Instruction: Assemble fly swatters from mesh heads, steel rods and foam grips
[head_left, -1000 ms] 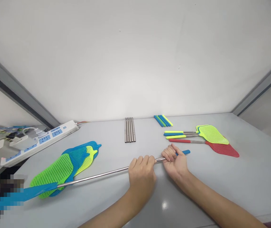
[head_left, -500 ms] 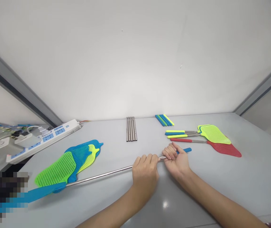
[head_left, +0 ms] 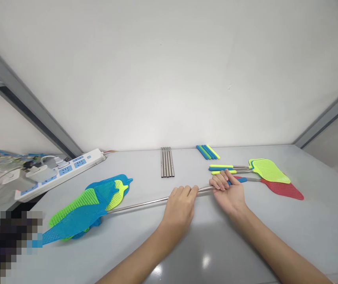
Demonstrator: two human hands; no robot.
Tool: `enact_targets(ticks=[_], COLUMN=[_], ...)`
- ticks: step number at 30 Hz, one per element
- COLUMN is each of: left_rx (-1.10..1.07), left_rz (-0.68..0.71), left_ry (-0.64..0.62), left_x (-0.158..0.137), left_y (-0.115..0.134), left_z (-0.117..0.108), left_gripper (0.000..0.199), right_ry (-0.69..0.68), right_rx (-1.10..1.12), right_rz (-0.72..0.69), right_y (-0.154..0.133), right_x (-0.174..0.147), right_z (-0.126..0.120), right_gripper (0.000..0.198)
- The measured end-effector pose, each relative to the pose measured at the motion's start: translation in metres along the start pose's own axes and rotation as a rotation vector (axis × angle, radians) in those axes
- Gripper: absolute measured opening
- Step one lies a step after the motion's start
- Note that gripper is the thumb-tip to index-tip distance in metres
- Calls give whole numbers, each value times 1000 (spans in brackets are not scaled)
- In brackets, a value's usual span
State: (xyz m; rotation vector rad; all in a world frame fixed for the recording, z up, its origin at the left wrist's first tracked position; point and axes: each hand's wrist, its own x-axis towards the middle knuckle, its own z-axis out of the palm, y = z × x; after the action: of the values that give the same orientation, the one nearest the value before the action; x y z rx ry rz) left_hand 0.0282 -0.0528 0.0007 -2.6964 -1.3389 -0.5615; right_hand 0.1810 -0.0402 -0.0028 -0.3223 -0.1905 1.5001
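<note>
A long fly swatter [head_left: 145, 203] with a blue mesh head and a metal telescopic rod runs across the front of the table, level with both hands. My left hand [head_left: 180, 206] is closed around the middle of the rod, knuckles up. Palm turned upward, my right hand [head_left: 227, 190] wraps the rod where it meets the blue grip, whose end sticks out to the right. The swatter's blue head [head_left: 78, 219] overlaps a pile of loose green, blue and yellow swatter heads [head_left: 121, 193] on the left.
Several metal rods [head_left: 167, 162] lie side by side near the wall. Right of them are blue, green and yellow handles [head_left: 208, 152]. Swatters with yellow [head_left: 271, 170] and red [head_left: 284, 189] heads lie at the right. A white power strip [head_left: 88, 162] with plugs stands at the left.
The held swatter has shifted right, its rod now showing shorter to the left of my left hand. Its blue head has come over the pile. Both hands keep their grip.
</note>
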Motion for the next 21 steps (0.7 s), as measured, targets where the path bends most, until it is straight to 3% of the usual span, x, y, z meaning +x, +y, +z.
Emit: enact_targets(ticks=[13,21], left_rx=[25,-5], left_rz=[-123,-155], left_ry=[239,245], left_x=[-11,-13], left_y=[18,20], left_z=[14,12], left_gripper=[21,21], right_ry=[98,119], right_rx=[76,86], right_rz=[13,-20], right_y=[21,24], right_x=[-8,-13], right_z=[-9,-2], right_gripper=[28,29])
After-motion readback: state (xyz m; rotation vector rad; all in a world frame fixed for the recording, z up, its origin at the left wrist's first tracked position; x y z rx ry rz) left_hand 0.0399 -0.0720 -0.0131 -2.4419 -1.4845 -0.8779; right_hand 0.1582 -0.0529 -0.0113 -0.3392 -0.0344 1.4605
